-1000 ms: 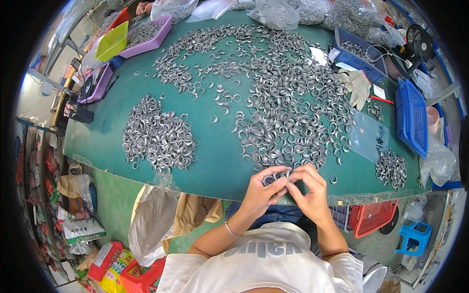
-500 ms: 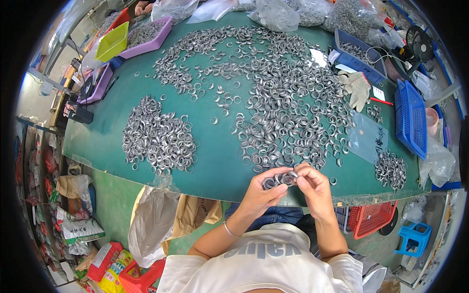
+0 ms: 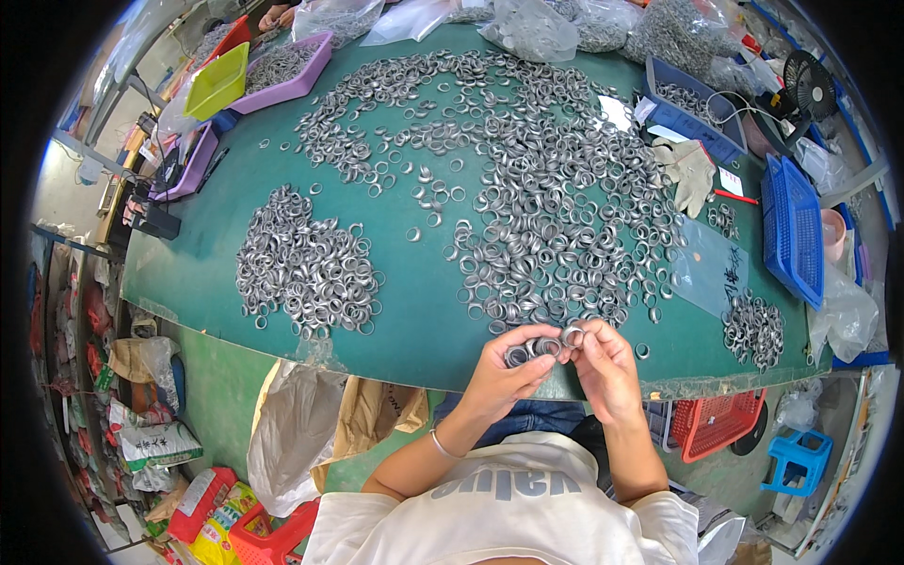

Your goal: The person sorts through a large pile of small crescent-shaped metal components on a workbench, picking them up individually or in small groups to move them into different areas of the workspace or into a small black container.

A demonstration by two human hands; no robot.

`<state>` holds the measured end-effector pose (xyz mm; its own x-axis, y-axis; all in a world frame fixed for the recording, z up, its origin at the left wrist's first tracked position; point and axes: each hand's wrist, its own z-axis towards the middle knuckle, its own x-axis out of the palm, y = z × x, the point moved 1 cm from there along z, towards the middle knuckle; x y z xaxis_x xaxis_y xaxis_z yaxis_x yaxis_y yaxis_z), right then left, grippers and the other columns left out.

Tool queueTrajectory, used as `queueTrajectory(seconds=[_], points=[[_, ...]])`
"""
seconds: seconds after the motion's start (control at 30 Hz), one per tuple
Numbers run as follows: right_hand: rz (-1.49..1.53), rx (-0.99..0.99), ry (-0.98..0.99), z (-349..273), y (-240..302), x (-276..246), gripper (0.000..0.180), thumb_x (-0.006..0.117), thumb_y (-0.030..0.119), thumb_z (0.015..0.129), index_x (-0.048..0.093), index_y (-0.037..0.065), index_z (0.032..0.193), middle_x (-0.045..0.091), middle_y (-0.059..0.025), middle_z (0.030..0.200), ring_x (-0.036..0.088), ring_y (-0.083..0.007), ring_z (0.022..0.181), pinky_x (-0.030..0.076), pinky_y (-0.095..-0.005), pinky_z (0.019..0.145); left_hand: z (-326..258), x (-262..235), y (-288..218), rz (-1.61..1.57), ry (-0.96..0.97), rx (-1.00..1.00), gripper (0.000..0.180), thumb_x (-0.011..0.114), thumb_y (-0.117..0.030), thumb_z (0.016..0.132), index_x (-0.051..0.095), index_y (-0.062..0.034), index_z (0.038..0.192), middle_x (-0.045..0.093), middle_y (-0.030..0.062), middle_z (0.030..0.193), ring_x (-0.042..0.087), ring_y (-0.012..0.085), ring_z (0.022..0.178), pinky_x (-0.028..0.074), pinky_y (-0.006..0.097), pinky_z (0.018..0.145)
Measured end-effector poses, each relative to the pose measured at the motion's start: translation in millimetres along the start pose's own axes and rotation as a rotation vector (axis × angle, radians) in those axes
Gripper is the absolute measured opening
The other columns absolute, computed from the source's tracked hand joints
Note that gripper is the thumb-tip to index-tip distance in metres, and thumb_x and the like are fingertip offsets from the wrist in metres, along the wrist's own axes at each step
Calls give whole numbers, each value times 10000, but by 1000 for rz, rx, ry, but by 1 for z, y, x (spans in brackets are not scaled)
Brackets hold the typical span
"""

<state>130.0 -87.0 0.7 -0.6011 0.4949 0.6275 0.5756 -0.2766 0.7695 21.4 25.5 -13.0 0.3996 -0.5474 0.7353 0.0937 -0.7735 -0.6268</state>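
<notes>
While your left hand [image 3: 499,377] grips a short stack of metal rings [image 3: 529,351] at lower centre, your right hand [image 3: 603,363] pinches one ring [image 3: 572,335] beside it, over the green table [image 3: 424,320] edge.

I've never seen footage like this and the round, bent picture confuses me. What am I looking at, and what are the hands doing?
The picture comes from a wide fisheye camera worn on a person's head, looking down, so straight edges bend. No machine is here: the two bare hands belong to that person. The left hand and right hand meet at the near edge of a green table and together hold a short row of metal rings. Hundreds of loose rings cover the table, with a separate heap on the left. Blue baskets, a purple tray and work gloves lie around.
</notes>
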Motion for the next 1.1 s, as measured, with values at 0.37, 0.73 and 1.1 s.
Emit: queueTrajectory(seconds=[0.37, 0.73, 1.1], points=[[-1473, -721, 10, -3, 15, 25, 203, 689, 39, 657, 658, 64, 856, 567, -45, 848, 546, -258, 817, 394, -379, 746, 2, -2, 1, -195, -38, -77, 337, 513, -266, 977, 556, 14, 1160, 577, 60, 803, 461, 71, 556, 265, 151, 360], [-1579, -675, 153, -5, 22, 30, 254, 634, 11, 657, 633, 53, 907, 566, -86, 922, 553, -281, 879, 413, -407, 797, 1, -2, 0, -85, -48, -118, 232, 597, -150, 923, 579, 1, 1098, 550, 30, 772, 409, 50, 542, 240, 157, 368], [-1449, -803, 154, -3, 11, 34, 224, 643, -38, 700, 624, -6, 920, 597, -126, 909, 584, -304, 829, 451, -409, 741, -7, -13, -15, 2, -56, -98, 241, 597, -135, 917, 583, 19, 1101, 522, 31, 727, 368, 33, 509, 244, 163, 389]])
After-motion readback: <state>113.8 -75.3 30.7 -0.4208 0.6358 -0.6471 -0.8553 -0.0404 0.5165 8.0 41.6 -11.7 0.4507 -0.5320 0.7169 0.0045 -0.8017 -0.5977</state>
